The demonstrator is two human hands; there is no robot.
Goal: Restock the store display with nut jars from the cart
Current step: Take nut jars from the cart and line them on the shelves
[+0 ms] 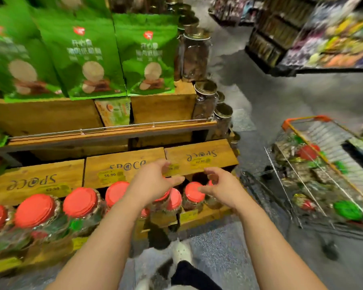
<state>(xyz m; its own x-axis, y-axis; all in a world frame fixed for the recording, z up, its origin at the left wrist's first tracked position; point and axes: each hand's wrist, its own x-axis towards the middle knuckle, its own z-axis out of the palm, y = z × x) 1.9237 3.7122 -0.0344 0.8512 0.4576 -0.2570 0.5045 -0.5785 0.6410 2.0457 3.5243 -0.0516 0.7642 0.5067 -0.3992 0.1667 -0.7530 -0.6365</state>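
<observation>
Reaching over the bottom row of the display, both hands hover with fingers loosely spread and nothing gripped. The left hand [153, 181] hangs above a red-lidded clear jar of nuts [172, 198], partly hiding it. The right hand [220, 186] has its fingertips touching, or just over, the flat red screw lid of the neighbouring nut jar [194, 192], at three o'clock from the first. Blur keeps me from telling whether there is real contact.

The step in hand looks like settling these end jars into line. To do it well, I would press lightly on the lids, slide each jar back until it meets the pale wooden crate stamped with upside-down lettering [199, 156] at twelve o'clock, and keep the lids level with the row running away toward nine o'clock [80, 201]. The jars stand near the front lip of the low wooden shelf [205, 215], so a push toward six o'clock could tip one off.

Further stock waits at three o'clock in the wire shopping cart with the orange handle [323, 176], well apart from the hands; red and green lids show inside. Above, at eleven o'clock, green snack pouches [149, 53] stand on crates, with gold-lidded clear jars [205, 97] at one o'clock.
</observation>
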